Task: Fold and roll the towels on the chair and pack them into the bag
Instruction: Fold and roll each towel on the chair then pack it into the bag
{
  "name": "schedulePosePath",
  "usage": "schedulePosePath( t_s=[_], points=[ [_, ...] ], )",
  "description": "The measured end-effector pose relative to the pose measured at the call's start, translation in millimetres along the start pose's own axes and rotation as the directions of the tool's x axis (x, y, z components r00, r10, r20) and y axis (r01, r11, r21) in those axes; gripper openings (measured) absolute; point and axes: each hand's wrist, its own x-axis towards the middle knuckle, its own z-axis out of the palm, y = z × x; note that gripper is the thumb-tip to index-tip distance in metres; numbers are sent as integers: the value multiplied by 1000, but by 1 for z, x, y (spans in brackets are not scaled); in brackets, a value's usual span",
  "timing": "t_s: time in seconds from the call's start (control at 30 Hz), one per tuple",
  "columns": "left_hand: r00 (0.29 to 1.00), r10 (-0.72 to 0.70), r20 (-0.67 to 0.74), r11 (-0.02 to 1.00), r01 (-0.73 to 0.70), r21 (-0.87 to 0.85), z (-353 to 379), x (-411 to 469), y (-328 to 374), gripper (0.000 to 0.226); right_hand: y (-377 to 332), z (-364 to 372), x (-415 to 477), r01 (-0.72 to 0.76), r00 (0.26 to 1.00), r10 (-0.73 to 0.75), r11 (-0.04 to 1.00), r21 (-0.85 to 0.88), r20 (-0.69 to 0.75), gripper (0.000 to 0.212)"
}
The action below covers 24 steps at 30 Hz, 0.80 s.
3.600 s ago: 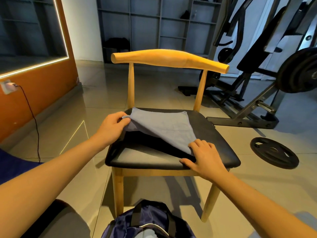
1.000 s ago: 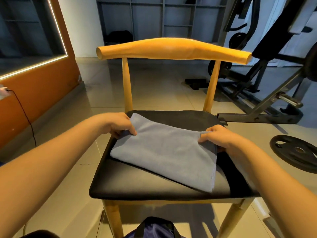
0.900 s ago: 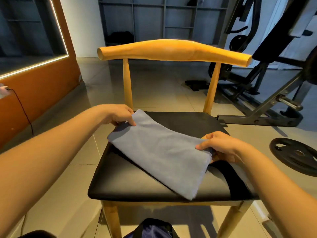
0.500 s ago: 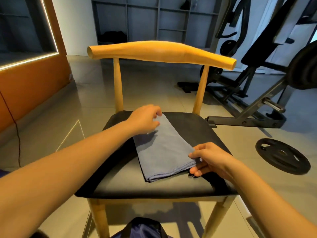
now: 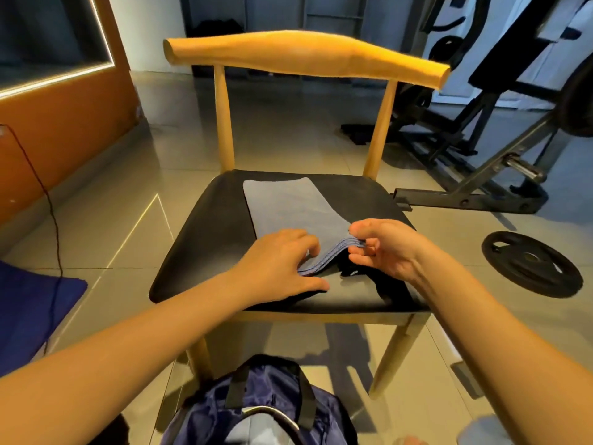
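towel (image 5: pixel 288 203) — folded on chair (image 5: pixel 218 236) | left hand (image 5: pixel 282 263) presses near edge | right hand (image 5: pixel 383 248) pinches it

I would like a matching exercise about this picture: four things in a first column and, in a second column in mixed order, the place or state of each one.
Column one:
1. towel
2. bag
3. weight plate
4. right hand

Column two:
a. flat on the floor, to the right of the chair
b. pinches the near end of the towel
c. folded into a long strip, lying on the seat
d. on the floor in front of the chair, nearest to the person

Pairs: 1-c; 2-d; 3-a; 4-b.
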Motion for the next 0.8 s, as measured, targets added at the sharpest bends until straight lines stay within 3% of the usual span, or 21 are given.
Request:
schedulePosePath(
  t_s=[0.1,0.23,0.37,0.47,0.53,0.63,0.7,0.8],
  points=[
    [993,-44,-106,999,45,9,10,-3,6,40,-2,4,-1,-56,998,56,979,198,7,12],
    [986,-81,-145,997,80,-13,9,-11,8,18,-8,3,-2,-37,999,30,973,229,35,19],
    [970,-120,-211,992,127,20,-2,-28,1,15,-11,-5,-2,124,988,-123,992,-13,92,36],
    [970,-146,-194,986,158,51,-9,-42,-9,10,-8,-14,0,299,952,-261,902,-313,157,29],
    [976,-123,-179,988,137,66,-11,-50,-14,10,-4,-18,0,408,913,-346,741,-534,216,23],
    [969,-150,-197,988,151,-8,-16,-54,-15,20,3,-21,1,485,846,-396,297,-822,356,44],
    [961,-218,-172,974,202,-106,-21,-53,-14,28,7,-19,1,453,805,-436,18,-891,401,57],
    [957,-258,-133,952,229,-203,-27,-48,-16,26,14,-16,1,424,693,-545,-221,-878,472,57]
  ],
)
